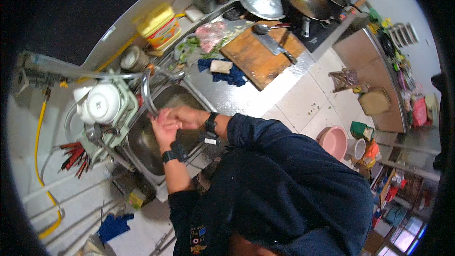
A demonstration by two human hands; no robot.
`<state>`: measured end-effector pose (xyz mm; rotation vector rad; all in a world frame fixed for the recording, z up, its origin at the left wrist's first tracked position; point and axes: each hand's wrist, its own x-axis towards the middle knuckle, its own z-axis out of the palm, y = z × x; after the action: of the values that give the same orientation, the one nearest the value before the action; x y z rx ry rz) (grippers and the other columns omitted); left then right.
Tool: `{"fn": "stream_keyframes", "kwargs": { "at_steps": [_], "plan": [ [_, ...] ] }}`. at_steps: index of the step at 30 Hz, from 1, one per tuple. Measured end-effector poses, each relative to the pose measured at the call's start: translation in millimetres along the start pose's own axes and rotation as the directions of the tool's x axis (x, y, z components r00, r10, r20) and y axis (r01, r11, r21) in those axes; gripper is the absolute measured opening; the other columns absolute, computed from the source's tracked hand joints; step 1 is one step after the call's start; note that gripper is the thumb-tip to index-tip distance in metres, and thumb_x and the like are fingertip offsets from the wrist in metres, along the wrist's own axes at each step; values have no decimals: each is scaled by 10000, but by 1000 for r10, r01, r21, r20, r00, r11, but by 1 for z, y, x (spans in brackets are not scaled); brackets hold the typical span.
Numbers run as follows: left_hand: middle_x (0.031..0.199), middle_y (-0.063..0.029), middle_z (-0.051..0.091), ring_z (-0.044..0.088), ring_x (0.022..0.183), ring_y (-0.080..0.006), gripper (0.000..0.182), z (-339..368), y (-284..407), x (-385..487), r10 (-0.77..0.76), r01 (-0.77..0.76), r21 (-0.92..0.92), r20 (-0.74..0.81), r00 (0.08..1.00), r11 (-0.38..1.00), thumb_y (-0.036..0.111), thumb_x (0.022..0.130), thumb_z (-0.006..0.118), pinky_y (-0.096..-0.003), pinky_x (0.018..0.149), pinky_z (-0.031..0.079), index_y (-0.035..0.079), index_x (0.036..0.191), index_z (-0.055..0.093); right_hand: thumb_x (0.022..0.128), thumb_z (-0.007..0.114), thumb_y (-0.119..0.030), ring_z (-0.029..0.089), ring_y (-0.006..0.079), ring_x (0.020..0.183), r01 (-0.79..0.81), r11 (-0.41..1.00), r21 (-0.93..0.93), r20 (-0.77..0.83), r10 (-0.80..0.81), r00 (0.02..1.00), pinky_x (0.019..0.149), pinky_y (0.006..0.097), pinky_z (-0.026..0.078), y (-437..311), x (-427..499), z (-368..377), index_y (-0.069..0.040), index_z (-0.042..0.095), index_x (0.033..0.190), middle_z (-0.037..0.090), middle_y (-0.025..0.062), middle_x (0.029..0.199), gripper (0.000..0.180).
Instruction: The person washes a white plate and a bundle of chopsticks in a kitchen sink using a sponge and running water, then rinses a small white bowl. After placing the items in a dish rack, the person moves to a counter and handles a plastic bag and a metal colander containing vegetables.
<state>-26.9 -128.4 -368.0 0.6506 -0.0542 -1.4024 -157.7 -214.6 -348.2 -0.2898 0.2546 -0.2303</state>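
Note:
Under the curved metal faucet, my left hand and my right hand touch each other above the stainless steel double sink. My left fingers look spread. The right hand lies against the left palm and fingers, and blur hides how its fingers are bent. No object shows between the hands. Each wrist wears a black strap with a small device. Just left of the faucet, a pale green dish rack holds white bowls. Whether water is running cannot be told.
Right of the sink are a blue cloth with a pale sponge-like block, and a wooden cutting board bearing a cleaver and ladle. Behind stand a yellow jug and pans. A pink basin is on the floor.

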Motion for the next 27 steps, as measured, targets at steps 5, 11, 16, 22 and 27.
{"fn": "stream_keyframes", "kwargs": {
  "at_steps": [5,11,16,22,27],
  "plan": [
    [1102,-72,597,557,1046,-230,301,-24,-12,6,-153,183,63,-325,933,981,379,1042,463,-413,996,451,92,1035,551,912,584,-99,664,261,920,333,89,-939,313,-178,933,840,373,519,-16,-39,2,-37,636,1194,686,156,1123,294],
    [1567,-203,246,262,1432,-367,754,2,-26,10,205,396,905,-363,909,-153,528,985,490,-502,1146,259,6,1486,278,897,597,-471,95,385,1485,-158,-602,-783,-223,34,974,1153,636,112,-22,-74,-17,-258,432,1482,193,124,1615,644],
    [1609,-221,151,146,1476,-416,921,-22,-22,15,268,401,457,-329,905,-794,614,938,485,-600,1164,150,-2,1543,163,863,450,-740,-61,397,1502,-277,-738,-616,-404,-5,915,1120,706,-63,-4,-89,-51,-301,367,1522,72,77,1654,797],
    [1550,-225,310,301,1422,-385,884,-60,0,-8,300,411,352,-329,895,-841,638,920,503,-585,1139,231,-8,1493,314,878,357,-781,-62,382,1502,-269,-708,-653,-424,48,904,1119,728,-40,-11,-118,-55,-316,348,1527,60,51,1653,799],
    [1571,-157,305,303,1427,-364,886,-34,2,-32,366,554,208,-562,742,-806,702,926,406,-592,1135,239,34,1504,335,918,349,-730,-55,369,1506,-224,-639,-736,-308,22,951,1153,682,-24,-47,-180,-66,-278,345,1532,39,55,1654,763]
  ]
}}
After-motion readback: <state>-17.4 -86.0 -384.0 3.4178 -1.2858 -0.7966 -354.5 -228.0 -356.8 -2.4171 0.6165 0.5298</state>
